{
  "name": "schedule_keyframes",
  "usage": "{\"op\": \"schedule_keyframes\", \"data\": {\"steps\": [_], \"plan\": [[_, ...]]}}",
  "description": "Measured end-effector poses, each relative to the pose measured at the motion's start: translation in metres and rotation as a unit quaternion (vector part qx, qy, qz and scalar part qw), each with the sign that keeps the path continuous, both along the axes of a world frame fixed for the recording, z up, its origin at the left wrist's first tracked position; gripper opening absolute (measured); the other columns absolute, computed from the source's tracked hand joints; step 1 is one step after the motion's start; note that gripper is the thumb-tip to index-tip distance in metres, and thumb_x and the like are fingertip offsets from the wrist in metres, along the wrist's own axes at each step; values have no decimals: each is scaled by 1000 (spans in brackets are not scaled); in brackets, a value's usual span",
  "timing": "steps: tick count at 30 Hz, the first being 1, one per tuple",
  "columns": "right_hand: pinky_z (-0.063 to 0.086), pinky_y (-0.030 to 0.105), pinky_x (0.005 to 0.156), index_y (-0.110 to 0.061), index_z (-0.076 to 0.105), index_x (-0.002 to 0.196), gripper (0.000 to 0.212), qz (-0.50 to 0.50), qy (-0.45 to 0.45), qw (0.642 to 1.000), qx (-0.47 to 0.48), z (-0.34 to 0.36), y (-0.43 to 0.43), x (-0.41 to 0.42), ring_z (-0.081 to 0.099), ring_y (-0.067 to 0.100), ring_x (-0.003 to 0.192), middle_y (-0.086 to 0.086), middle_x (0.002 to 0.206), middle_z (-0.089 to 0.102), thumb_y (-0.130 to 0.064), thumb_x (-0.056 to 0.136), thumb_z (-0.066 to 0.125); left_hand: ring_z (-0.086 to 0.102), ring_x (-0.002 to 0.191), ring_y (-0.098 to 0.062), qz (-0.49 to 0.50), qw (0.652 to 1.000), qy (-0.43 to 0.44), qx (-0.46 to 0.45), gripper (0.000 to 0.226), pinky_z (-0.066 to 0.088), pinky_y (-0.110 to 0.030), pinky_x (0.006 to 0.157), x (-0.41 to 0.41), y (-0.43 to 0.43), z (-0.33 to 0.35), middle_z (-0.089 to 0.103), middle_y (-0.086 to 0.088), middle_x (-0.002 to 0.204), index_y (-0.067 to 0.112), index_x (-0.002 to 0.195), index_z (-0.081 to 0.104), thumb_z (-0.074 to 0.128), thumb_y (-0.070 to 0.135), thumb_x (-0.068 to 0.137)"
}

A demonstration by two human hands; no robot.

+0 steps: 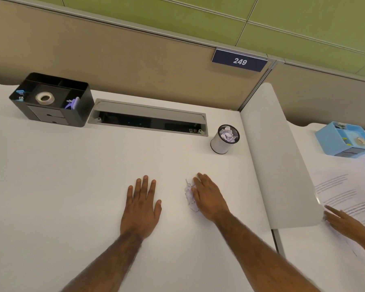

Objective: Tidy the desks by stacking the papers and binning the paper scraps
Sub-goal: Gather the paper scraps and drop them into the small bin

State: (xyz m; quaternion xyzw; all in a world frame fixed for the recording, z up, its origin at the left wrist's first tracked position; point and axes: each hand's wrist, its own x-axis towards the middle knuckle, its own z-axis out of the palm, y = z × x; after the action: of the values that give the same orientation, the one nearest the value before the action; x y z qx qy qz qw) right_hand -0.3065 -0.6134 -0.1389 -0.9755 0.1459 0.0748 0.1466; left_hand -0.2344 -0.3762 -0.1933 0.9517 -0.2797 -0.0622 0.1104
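A crumpled, printed paper scrap [190, 196] lies on the white desk [72, 186]. The small round bin [218, 144] stands upright near its far right corner, scraps [228, 134] inside. Printed sheets [346, 190] lie spread on the neighbouring desk [299, 249].

We lay our left hand [141, 207] flat, palm down, fingers [144, 187] straight and spread. Just right of it our right hand [210, 198] is palm down too, fingers straight, close together, tilted leftward.

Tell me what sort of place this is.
Probably an open-plan office: a tan fabric partition bearing a navy number plate, a white divider panel, and a black plastic desk organiser.
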Motion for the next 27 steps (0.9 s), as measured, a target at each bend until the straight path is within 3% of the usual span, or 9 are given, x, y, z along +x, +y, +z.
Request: {"op": "schedule_keyframes", "data": {"steps": [3,5,6,11,15,20,24,27], "plan": [[33,39,119,-13,49,141,45,1,-21,999,47,6,9,-20,41,23,137,5,148,45,-36,106,33,12,157,-30,0,1000,1,-2,68,16,-53,126,0,0,0,9,-10,170,16,162,21,22,46,101],[19,25,122,-16,39,152,52,-38,-23,997,57,11,10,-36,30,19,147,3,160,35,-39,106,43,12,157,-30,0,1000,-1,-6,68,16,-53,126,0,-1,0,9,-10,170,16,162,21,24,46,100],[19,24,120,-18,34,155,58,-58,-22,997,53,13,8,-43,27,18,149,1,163,30,-42,104,47,13,157,-30,0,1000,-2,-8,68,16,-53,126,0,-1,0,10,-10,170,16,162,21,25,45,100],[40,40,109,-32,12,160,91,-111,84,989,57,27,0,-53,19,20,151,0,166,14,-45,89,68,13,157,-30,2,1000,-5,-5,68,14,-52,126,-1,0,-1,10,-11,170,16,162,21,27,44,101],[47,44,103,-40,9,159,100,-40,141,989,22,35,7,-35,17,23,150,1,167,8,-43,84,75,11,157,-30,2,1000,-4,-9,68,13,-52,127,-1,0,-1,10,-10,170,16,162,21,27,45,101],[53,42,88,-36,29,154,78,27,145,989,-23,37,18,-8,38,28,132,3,159,22,-31,88,69,11,157,-29,4,1000,-2,-5,68,14,-52,126,-1,0,-1,10,-10,170,17,162,21,25,46,100],[59,37,70,-25,61,119,29,18,81,997,-6,31,27,-6,53,6,103,-12,118,54,-17,91,57,13,157,-29,2,1000,-4,-7,69,15,-52,126,-2,0,0,11,-10,170,16,162,22,24,46,100],[57,33,71,-18,67,109,31,34,89,995,-25,33,29,-5,59,21,107,-1,120,59,-6,81,66,14,157,-30,3,1000,-7,-12,68,14,-52,126,-2,-1,1,11,-10,170,16,162,23,24,45,100]]}}
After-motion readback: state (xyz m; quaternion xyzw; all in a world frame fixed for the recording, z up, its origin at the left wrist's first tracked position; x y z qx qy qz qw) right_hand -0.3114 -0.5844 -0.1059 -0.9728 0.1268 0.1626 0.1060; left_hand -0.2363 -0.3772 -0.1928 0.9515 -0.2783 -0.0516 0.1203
